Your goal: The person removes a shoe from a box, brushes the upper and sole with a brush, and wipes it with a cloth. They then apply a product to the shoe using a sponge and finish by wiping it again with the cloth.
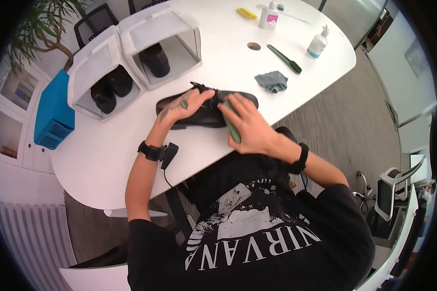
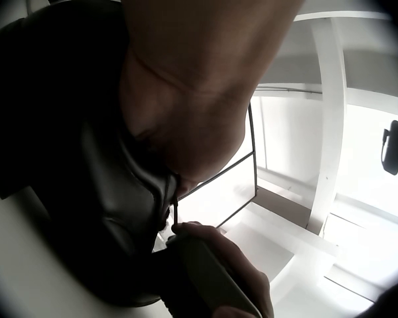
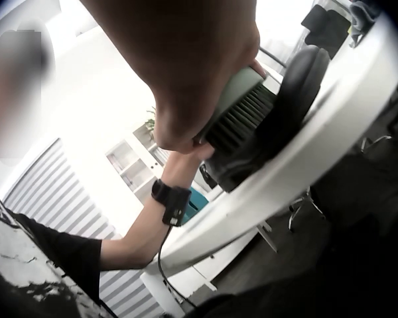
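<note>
A black leather lace-up shoe point(image 1: 201, 120) lies on the white table in front of me, its toe pointing right. My left hand point(image 1: 189, 105) holds it from above at the opening, one finger reaching to the laces; its other fingers are partly hidden. My right hand point(image 1: 253, 127) grips a green-backed brush point(image 1: 232, 127) over the front part of the shoe. In the right wrist view, the dark bristles point(image 3: 242, 119) face the shoe's side point(image 3: 298, 83), right up against it. The left wrist view shows the shoe's creased upper point(image 2: 116, 179) close up.
Two white shoe boxes point(image 1: 160, 24) with clear fronts stand back left, black shoes point(image 1: 155, 60) inside. Toward the right lie a grey cloth point(image 1: 273, 81) and a green long-handled brush point(image 1: 285, 59). Behind them are a pump bottle point(image 1: 269, 18), another bottle point(image 1: 317, 44) and a yellow item point(image 1: 246, 13).
</note>
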Available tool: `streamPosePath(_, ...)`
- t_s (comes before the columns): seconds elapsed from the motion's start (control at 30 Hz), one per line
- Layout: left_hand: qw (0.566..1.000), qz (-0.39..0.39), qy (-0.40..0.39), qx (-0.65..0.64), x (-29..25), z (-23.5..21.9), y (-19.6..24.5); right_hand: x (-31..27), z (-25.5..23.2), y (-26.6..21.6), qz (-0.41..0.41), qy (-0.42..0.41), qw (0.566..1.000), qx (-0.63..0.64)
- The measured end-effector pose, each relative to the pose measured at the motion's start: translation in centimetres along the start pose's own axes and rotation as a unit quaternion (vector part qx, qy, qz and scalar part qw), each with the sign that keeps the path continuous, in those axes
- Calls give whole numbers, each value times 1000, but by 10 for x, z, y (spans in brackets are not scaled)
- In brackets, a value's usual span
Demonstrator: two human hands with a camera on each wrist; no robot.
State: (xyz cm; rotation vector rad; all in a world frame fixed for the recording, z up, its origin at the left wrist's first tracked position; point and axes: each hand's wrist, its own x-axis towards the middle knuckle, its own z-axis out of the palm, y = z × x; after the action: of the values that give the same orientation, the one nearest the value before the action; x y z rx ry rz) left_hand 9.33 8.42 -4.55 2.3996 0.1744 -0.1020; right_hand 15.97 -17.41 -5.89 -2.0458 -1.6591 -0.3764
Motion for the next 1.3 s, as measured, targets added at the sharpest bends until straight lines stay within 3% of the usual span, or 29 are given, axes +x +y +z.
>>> streamPosePath(0.07,998,-4,8,-64,10,12,-20,5,4,18,23,33,999,-12)
streamPosePath(0.13,997,-56,34,-39,1,8,-4,31,3,47,81,83,992,-51)
streamPosePath(0.2,998,-67,-1,4,0,0,3,29,8,51,96,81,992,-20)
streamPosePath(0.23,1000,8,4,-28,5,3,-7,28,9,52,104,86,991,-7)
streamPosePath(0.27,988,112,87,-66,6,16,-18,14,6,37,81,72,994,-1)
streamPosePath(0.33,999,-20,25,-32,9,8,-13,-7,-5,5,23,5,1000,-2)
streamPosePath(0.37,999,-40,16,-19,3,2,0,-12,-8,-7,19,-20,1000,11)
streamPosePath(0.47,1000,6,12,-10,-8,-3,8,4,7,25,72,70,995,-24)
streamPosePath(0.5,999,-22,8,-48,4,7,-12,19,10,41,86,103,989,-70)
streamPosePath(0.53,997,-63,12,-49,-1,6,-2,32,7,55,124,102,986,-40)
streamPosePath(0.6,999,-8,36,-28,6,11,-11,36,15,71,161,94,982,27)
streamPosePath(0.63,997,51,26,-45,-3,2,1,30,13,63,141,89,985,36)
streamPosePath(0.67,995,72,72,-17,-3,5,0,16,9,45,120,83,988,44)
streamPosePath(0.73,999,-25,38,-21,4,7,-2,-2,1,10,38,-9,998,40)
streamPosePath(0.77,998,-53,-20,27,-2,-6,14,0,2,10,26,7,999,29)
streamPosePath(0.8,997,54,19,-49,5,7,-10,0,7,12,17,21,999,20)
streamPosePath(0.87,999,0,32,-33,7,13,-16,26,23,43,68,111,991,11)
streamPosePath(0.9,999,-36,21,14,5,13,-13,38,29,50,111,100,988,43)
streamPosePath(0.93,1000,2,6,29,2,11,-14,48,30,53,150,94,982,72)
streamPosePath(1.0,993,91,-20,67,4,3,-14,38,37,36,94,103,990,14)
streamPosePath(1.03,951,287,95,68,16,23,-50,28,28,17,72,78,994,33)
streamPosePath(1.07,982,162,87,36,5,22,-28,18,24,4,73,40,996,23)
streamPosePath(1.13,999,-3,31,-4,-7,5,11,10,14,4,52,30,997,39)
streamPosePath(1.2,995,95,15,-2,0,6,-9,22,26,33,57,78,994,45)
streamPosePath(1.23,1000,0,24,-19,0,6,-4,35,30,42,60,106,993,6)
streamPosePath(1.27,997,29,61,-37,0,13,-13,51,28,45,96,93,991,13)
streamPosePath(1.3,999,-6,28,-38,2,13,-12,53,33,45,116,81,989,44)
